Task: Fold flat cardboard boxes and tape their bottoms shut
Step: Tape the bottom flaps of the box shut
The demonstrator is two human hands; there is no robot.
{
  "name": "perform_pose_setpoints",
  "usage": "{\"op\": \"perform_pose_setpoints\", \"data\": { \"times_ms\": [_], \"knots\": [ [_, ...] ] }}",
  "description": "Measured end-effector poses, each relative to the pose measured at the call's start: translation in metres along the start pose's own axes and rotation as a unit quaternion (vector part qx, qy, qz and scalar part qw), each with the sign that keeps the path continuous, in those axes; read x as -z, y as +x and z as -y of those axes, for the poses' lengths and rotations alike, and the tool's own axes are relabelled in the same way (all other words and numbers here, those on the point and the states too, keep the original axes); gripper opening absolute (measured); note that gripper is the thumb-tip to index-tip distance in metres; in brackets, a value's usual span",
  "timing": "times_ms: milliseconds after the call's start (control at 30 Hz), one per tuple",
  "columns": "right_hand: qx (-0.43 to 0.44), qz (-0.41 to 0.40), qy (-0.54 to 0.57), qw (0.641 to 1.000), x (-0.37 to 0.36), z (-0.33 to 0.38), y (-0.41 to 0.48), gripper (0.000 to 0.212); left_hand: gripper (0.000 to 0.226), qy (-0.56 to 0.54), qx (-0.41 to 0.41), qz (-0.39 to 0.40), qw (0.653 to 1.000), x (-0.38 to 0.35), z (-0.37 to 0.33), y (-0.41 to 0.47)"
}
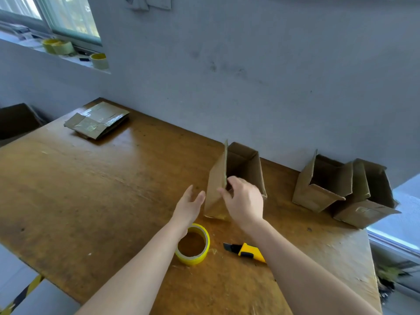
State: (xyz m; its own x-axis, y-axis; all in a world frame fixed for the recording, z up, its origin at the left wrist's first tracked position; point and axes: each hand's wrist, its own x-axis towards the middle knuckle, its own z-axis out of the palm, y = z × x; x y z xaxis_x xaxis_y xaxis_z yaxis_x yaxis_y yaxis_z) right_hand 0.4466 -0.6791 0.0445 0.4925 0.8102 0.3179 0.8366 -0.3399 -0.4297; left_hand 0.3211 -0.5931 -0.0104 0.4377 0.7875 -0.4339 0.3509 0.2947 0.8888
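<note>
Working through the batch, the person is about partway along, judging by how the cardboard is lying. Two folded boxes (318, 189) (366, 208) are sitting at the right end of the table (91, 189), close to the wall and touching each other, open ends facing up and outward; a shiny strip seems to be showing on the nearer one (probably tape, though it is too small to be sure). A third box (216, 185) is standing in the middle of the table, already opened out, with one flap sticking up.

The right hand (244, 201) is gripping this box at the base of the raised flap, fingers curled over the cardboard edge and thumb tucked against the near face. The left hand (189, 206) is hovering just beside the box's left face, fingers straight and slightly spread, holding nothing; whether it is touching the cardboard is hard to tell.

The tape roll (192, 260) and the yellow utility knife (247, 251) are lying near the front edge, below the hands, neither one being held. Whether this box's bottom is taped is hidden from view. A stack of flat boxes (96, 120) is waiting at the far left corner, so several are evidently left to fold and tape.
</note>
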Motion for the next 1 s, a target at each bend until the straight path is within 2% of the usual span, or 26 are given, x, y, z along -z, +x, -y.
{"op": "perform_pose_setpoints", "data": {
  "times_ms": [133, 200, 233, 300, 333, 367, 433, 500, 633, 800, 1000],
  "knots": [
    [0.070, 0.120, 0.028, 0.990, -0.005, 0.000, -0.009, 0.027, 0.084, -0.037, -0.026, 0.062, 0.997, -0.003, -0.014, -0.012],
    [0.084, 0.098, 0.084, 0.988, -0.003, 0.004, -0.012, 0.021, 0.084, -0.034, -0.025, 0.077, 0.996, -0.005, -0.017, -0.014],
    [0.076, 0.051, 0.099, 0.991, -0.001, 0.005, -0.011, 0.019, 0.075, -0.029, -0.028, 0.070, 0.997, -0.006, -0.017, -0.012],
    [0.021, -0.050, 0.075, 0.996, 0.002, 0.003, -0.008, 0.020, 0.051, -0.018, -0.041, 0.046, 0.998, -0.008, -0.019, -0.009],
    [-0.028, -0.074, 0.052, 0.995, 0.005, 0.001, -0.005, 0.024, 0.046, -0.005, -0.047, 0.035, 0.998, -0.009, -0.020, -0.008],
    [-0.090, -0.071, 0.039, 0.993, 0.007, -0.003, -0.003, 0.031, 0.047, 0.015, -0.056, 0.025, 0.998, -0.010, -0.022, -0.007],
    [-0.233, -0.015, 0.071, 0.970, 0.011, -0.013, 0.001, 0.046, 0.052, 0.050, -0.073, 0.010, 0.996, -0.012, -0.026, -0.004],
    [-0.308, 0.012, 0.142, 0.941, 0.012, -0.024, 0.001, 0.047, 0.052, 0.062, -0.082, 0.000, 0.995, -0.017, -0.032, 0.000],
    [-0.308, -0.041, 0.172, 0.935, 0.018, -0.045, 0.004, 0.027, 0.047, 0.093, -0.101, 0.008, 0.991, -0.037, -0.054, 0.013],
    [-0.335, -0.122, 0.139, 0.924, 0.044, -0.080, 0.024, 0.026, 0.049, 0.163, -0.139, 0.065, 0.975, -0.085, -0.091, 0.035],
    [-0.360, -0.142, 0.073, 0.919, 0.066, -0.123, 0.047, 0.026, 0.048, 0.225, -0.163, 0.108, 0.954, -0.141, -0.119, 0.064]
  ]
}}
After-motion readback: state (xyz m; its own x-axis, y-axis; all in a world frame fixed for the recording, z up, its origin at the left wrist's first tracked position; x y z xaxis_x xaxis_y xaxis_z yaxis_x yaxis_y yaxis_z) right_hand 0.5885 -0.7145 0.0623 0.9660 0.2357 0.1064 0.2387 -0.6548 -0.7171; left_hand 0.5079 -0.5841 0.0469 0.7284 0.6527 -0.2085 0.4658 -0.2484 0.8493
